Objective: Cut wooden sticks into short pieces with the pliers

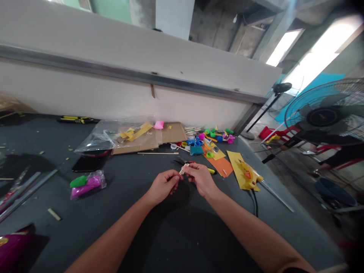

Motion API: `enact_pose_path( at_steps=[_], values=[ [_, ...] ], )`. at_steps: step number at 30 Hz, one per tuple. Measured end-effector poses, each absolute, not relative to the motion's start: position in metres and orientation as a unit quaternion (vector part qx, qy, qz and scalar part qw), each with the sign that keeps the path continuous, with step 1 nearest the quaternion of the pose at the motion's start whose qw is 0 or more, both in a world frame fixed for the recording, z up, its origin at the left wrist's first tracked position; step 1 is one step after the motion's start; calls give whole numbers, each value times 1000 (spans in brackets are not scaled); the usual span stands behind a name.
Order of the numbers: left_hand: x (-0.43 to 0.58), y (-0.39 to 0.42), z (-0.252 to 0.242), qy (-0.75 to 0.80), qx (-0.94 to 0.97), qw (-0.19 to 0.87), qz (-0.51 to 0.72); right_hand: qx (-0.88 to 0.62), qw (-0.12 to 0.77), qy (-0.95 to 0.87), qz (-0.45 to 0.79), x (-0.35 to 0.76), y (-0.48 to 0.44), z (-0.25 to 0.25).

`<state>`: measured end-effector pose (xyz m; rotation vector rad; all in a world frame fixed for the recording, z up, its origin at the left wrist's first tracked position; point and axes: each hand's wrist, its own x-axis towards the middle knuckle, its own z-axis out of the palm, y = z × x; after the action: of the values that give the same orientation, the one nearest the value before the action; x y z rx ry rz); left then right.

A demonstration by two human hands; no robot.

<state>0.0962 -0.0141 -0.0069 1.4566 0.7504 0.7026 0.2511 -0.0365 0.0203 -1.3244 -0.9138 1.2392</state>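
Observation:
Both my hands meet over the middle of the dark grey table. My left hand and my right hand are closed in a pinch on a small bundle of thin wooden sticks, which pokes up between them. Just behind my right hand lie black-handled scissors and a yellow-tipped tool.
A yellow glue gun lies on yellow paper at right, its cord running off the table edge. Colourful caps and paper scraps, cardboard, a plastic bag and a pink-and-green packet are scattered behind. A standing fan is at right.

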Motion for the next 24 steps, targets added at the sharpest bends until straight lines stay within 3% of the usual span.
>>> enact_pose_path(
  at_steps=[12, 24],
  values=[
    [100, -13, -5, 376, 626, 622, 282, -576, 473, -511, 429, 244, -41, 19],
    [99, -14, -3, 357, 546, 711, 264, -559, 477, -480, 479, 243, -42, 21]
  ],
)
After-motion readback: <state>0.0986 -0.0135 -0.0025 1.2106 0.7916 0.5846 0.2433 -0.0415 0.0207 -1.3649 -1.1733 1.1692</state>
